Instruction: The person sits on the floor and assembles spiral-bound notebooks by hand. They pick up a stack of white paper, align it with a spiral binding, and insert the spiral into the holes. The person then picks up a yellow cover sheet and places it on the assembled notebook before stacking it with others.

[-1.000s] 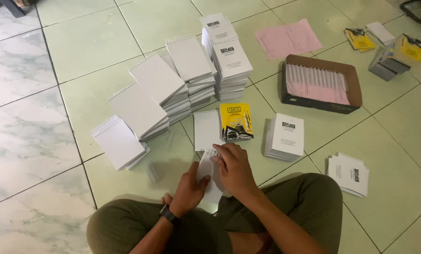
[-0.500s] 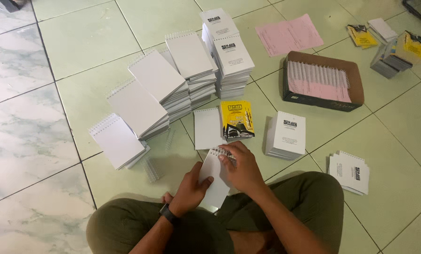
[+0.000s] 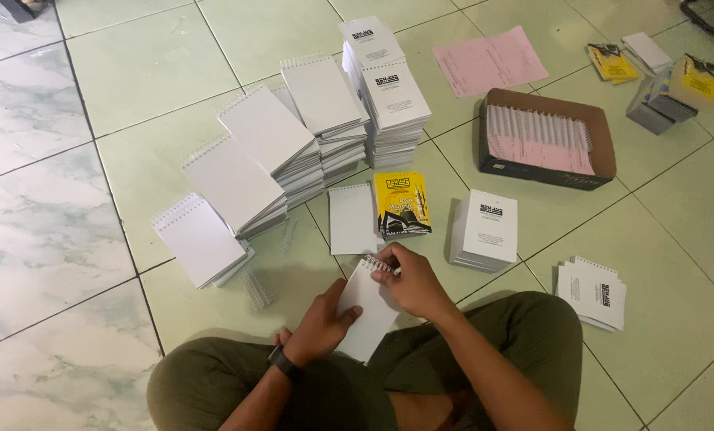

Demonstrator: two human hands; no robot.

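Leftmost, on the pale green tiled floor (image 3: 93,72), a fanned row of white spiral-bound notepad stacks (image 3: 261,152) is laid out, running up toward a taller stack of white printed-cover pads (image 3: 389,100). Just below the row, loose clear plastic spiral coils (image 3: 257,287) are seen on the tiles. Nearer the crossed legs, a small white notepad (image 3: 365,315) is held above the lap: the left hand (image 3: 321,323) is wrapped around its left edge, fingers closed on the paper, while the right hand (image 3: 413,279) is set at its top edge, fingertips pinched together on the wire binding. Just beyond the hands lie a single white sheet (image 3: 351,219) and a yellow-and-black printed cover (image 3: 402,203), touching. Further right stand a short white pad stack (image 3: 485,231), a brown cardboard box of pink sheets and coils (image 3: 545,140), and a small fanned pile of white covers (image 3: 593,291).
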